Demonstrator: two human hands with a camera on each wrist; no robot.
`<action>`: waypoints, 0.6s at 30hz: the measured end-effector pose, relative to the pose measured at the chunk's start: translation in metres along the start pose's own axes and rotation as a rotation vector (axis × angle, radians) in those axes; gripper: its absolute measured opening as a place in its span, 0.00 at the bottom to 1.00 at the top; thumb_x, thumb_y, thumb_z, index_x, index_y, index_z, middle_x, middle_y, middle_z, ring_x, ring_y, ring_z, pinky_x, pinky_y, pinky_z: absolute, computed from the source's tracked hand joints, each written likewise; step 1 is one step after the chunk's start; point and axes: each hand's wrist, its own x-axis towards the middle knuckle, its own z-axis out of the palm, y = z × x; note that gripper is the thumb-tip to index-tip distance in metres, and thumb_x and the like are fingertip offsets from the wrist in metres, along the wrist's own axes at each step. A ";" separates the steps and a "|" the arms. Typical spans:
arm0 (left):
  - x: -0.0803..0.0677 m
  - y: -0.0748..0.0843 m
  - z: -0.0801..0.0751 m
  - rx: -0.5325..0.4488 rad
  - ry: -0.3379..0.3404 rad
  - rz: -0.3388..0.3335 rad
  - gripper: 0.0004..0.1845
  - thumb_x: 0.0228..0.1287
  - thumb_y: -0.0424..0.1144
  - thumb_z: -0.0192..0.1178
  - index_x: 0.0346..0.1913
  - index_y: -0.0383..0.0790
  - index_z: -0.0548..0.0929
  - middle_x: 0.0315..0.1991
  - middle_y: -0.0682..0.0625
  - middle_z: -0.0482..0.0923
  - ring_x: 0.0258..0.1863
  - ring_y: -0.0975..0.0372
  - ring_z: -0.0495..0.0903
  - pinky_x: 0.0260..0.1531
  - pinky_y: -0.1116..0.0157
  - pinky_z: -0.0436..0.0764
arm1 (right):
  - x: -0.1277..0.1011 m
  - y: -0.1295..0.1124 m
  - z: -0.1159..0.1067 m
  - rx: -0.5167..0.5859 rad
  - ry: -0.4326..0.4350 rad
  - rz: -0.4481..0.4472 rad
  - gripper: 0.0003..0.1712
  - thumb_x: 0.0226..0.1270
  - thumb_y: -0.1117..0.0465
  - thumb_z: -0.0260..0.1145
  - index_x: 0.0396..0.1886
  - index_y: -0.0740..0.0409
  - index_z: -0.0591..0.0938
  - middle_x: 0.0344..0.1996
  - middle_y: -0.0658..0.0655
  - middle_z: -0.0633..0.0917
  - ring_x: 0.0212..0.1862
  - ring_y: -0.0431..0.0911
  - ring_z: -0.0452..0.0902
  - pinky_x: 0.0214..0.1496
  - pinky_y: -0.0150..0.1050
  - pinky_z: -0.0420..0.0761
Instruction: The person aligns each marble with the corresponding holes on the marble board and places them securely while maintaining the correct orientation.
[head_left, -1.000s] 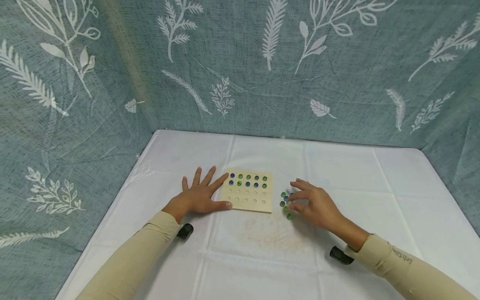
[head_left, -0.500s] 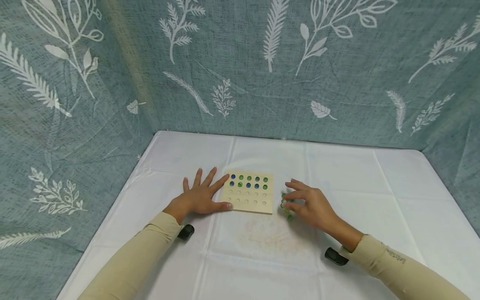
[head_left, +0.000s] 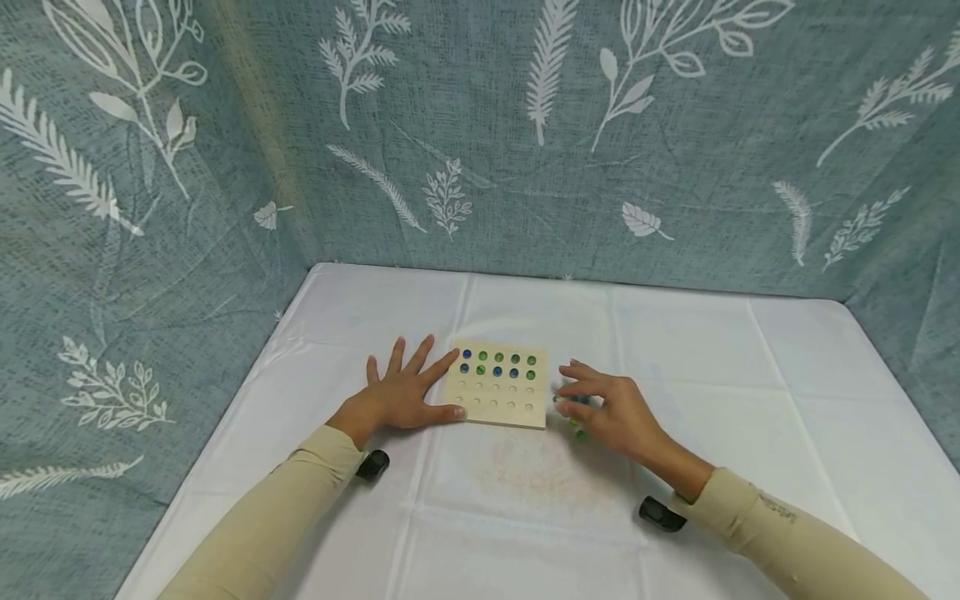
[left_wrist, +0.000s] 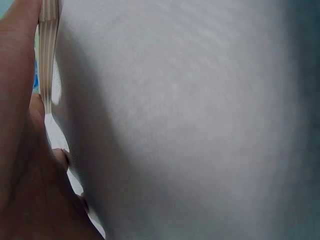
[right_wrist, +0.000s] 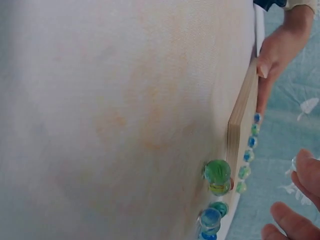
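Observation:
A pale wooden board point(head_left: 487, 415) with rows of round hollows lies flat on the table. Blue and green glass marbles point(head_left: 497, 372) sit in its two far rows; the two near rows of hollows are bare. My left hand point(head_left: 401, 398) is spread flat, thumb and forefinger touching the board's left side. To the right of the board, my right hand point(head_left: 618, 408) pinches a clear-looking marble point(right_wrist: 294, 163) between thumb and fingertips. Beneath that hand lie several loose marbles point(right_wrist: 217, 171), green and blue, partly hidden by the fingers in the head view.
A white cloth point(head_left: 480, 533) with fold creases and a faint orange stain covers the table. Blue-green curtains point(head_left: 480, 150) with white leaf prints hang behind and at the sides. A black wrist device point(head_left: 663, 514) sits under each cuff.
My right hand has moved left from over the loose marbles toward the board, with a marble now at its fingertips. The left hand keeps its place on the board.

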 end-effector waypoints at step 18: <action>0.001 0.000 0.001 0.017 -0.002 -0.008 0.54 0.63 0.78 0.56 0.85 0.65 0.45 0.87 0.46 0.28 0.84 0.36 0.23 0.72 0.23 0.30 | 0.009 -0.008 0.013 0.100 0.016 -0.011 0.12 0.65 0.63 0.76 0.47 0.61 0.92 0.64 0.62 0.85 0.75 0.56 0.73 0.72 0.55 0.76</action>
